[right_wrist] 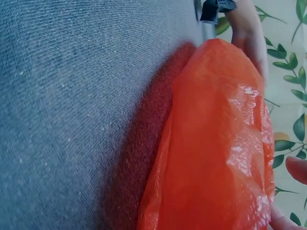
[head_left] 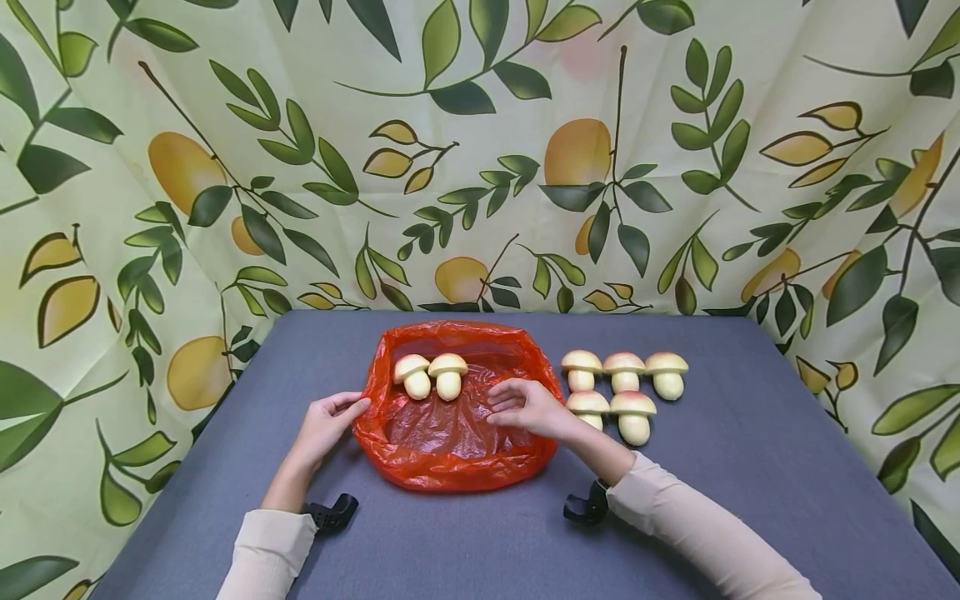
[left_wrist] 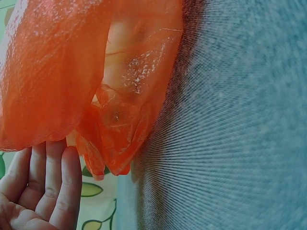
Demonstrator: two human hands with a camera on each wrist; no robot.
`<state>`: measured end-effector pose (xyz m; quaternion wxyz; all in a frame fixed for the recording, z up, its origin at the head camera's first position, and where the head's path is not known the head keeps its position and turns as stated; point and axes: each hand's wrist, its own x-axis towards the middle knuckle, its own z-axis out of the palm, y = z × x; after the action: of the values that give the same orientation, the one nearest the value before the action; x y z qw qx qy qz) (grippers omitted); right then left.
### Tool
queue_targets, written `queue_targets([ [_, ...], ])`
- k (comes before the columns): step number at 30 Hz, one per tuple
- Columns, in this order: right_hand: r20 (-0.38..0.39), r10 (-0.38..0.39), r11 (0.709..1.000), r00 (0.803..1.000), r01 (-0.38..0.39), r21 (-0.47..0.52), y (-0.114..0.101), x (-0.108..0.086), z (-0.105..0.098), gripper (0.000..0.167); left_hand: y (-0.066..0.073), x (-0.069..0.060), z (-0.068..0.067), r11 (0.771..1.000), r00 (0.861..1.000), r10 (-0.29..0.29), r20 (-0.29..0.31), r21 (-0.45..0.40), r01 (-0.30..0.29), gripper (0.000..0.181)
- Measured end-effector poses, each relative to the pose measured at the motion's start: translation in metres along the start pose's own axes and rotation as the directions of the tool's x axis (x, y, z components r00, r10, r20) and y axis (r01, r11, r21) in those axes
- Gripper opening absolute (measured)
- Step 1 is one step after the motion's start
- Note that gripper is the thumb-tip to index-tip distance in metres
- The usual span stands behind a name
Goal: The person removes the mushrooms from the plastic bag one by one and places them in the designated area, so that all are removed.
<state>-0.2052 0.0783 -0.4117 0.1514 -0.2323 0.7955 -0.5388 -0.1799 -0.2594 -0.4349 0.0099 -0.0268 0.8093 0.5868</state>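
Observation:
A red plastic bag (head_left: 457, 475) stands on the table with its mouth spread wide and its rim rolled. Two toy mushrooms (head_left: 448, 377) with cream stems and pale caps lie side by side inside, at the back left. At the left rim, my left hand (head_left: 330, 421) pinches the bag between thumb and fingers; in the left wrist view its fingers (left_wrist: 64, 187) meet the plastic's edge. My right hand (head_left: 532, 408) hovers over the right part of the bag's mouth, fingers loosely extended, holding nothing. Only bits of that hand's fingers (right_wrist: 297, 168) show in the right wrist view.
Right of the bag, several more toy mushrooms (head_left: 633, 404) lie in two rows on the grey-blue table (head_left: 465, 550), partly behind my right wrist. A cloth printed with leaves and fruit (head_left: 495, 167) hangs behind. Black wrist mounts (head_left: 333, 512) sit below both forearms.

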Motion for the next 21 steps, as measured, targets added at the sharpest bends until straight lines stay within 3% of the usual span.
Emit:
queue_targets([
  [15,-0.004,0.034,0.998,0.999,-0.034,-0.046,-0.005,0.014,0.018,0.044,0.0,0.0,0.0,1.0,1.0,-0.007,0.003,0.009,0.007,0.041],
  [21,-0.025,0.105,0.994,0.994,-0.106,-0.032,-0.008,0.022,0.023,0.044,0.0,-0.001,0.0,1.0,1.0,0.0,0.011,0.013,0.0,0.041],
])
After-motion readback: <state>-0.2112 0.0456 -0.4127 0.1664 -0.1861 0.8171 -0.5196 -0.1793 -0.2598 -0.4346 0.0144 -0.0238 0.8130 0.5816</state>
